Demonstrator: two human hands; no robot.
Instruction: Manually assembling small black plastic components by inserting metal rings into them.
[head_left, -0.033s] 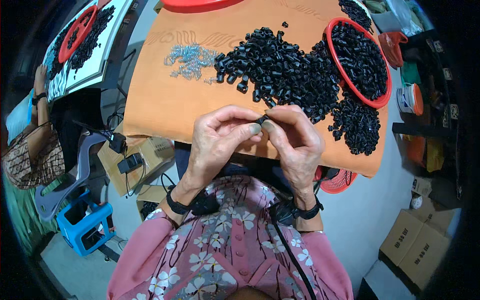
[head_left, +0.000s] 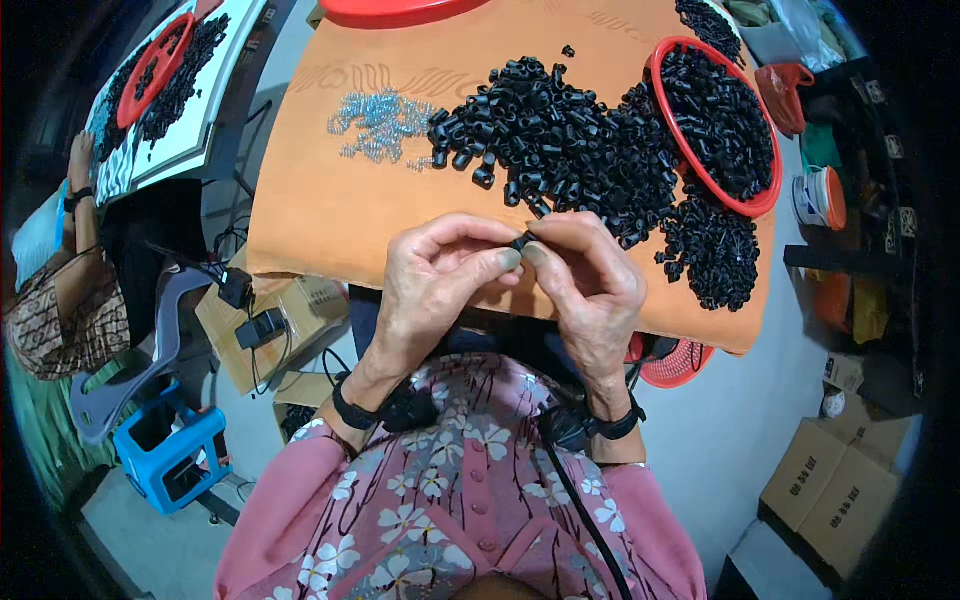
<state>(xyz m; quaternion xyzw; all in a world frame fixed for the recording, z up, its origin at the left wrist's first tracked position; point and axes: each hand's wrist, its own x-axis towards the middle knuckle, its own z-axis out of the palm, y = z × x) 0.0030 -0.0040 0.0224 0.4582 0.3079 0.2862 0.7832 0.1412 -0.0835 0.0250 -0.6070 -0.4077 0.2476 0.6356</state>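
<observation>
Both my hands meet in front of me at the near edge of the orange-covered table. A small black plastic part is pinched between the thumb and fingers of my left hand. My right hand grips the same part from the other side, its thumb and forefinger closed at the tip; the fingers hide most of it. Just beyond lies a large heap of black plastic caps. To its left is a small pile of metal springs. Smaller black parts are heaped at the right.
A red basket full of black parts stands at the right, and another red rim shows at the far edge. At left, a person's arm rests by a white table. A blue stool and cardboard boxes are on the floor.
</observation>
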